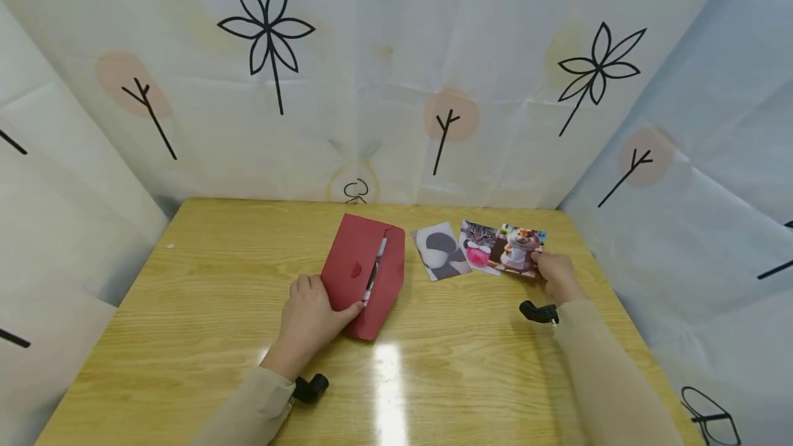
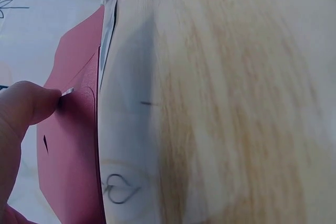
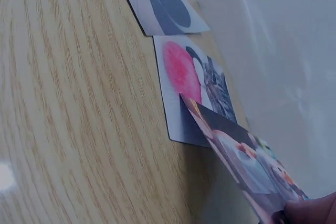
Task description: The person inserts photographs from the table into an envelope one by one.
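Note:
My left hand point(image 1: 312, 319) grips the lower left side of a red envelope point(image 1: 347, 253), its thumb over the front by the flap. The flap stands partly lifted, and pale edges of something inside show in the gap. At the right, my right hand point(image 1: 557, 275) pinches a photo card of a hamster-like animal point(image 1: 517, 248) by its lower right edge. That card is tilted in the right wrist view and overlaps a cat card point(image 3: 181, 72) with a pink patch. Left of the cat card lies a grey and white card point(image 1: 441, 252).
The wooden table point(image 1: 204, 281) ends at a patterned cloth backdrop point(image 1: 372, 74) behind and at both sides. A small camera is strapped to each wrist. A bright reflection lies on the table near the front middle.

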`<move>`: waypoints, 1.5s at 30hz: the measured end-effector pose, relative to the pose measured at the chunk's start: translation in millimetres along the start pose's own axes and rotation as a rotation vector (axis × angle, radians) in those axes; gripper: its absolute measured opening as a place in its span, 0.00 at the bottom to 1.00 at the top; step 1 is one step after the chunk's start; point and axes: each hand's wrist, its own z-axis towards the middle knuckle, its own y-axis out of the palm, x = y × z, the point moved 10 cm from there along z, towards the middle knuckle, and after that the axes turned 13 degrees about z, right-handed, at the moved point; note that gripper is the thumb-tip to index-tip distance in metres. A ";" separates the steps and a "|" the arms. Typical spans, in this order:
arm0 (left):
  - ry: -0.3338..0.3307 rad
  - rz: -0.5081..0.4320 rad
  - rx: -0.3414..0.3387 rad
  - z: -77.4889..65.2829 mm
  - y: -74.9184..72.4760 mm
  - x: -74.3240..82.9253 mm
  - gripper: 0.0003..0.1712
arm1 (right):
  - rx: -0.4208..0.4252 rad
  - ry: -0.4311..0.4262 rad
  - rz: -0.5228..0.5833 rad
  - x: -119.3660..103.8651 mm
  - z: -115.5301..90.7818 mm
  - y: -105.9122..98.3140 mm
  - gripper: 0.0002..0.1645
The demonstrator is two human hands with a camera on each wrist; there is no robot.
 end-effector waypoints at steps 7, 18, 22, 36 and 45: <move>-0.001 -0.018 -0.008 -1.0 0.9 2.5 0.52 | -0.087 -0.074 0.016 -10.0 -11.6 24.1 0.25; 0.004 -0.035 -0.006 0.3 -0.6 5.5 0.53 | -0.234 -0.159 0.004 -6.3 -31.4 67.7 0.21; 0.005 -0.034 -0.019 1.4 1.3 8.1 0.53 | -0.250 -0.175 0.025 -6.2 -39.3 74.0 0.21; 0.009 -0.024 -0.023 4.4 2.6 10.3 0.53 | -0.302 -0.235 0.062 -8.1 -56.3 93.5 0.15; 0.008 -0.027 -0.024 5.4 2.0 10.0 0.52 | -0.307 -0.251 0.018 -16.0 -71.1 100.0 0.17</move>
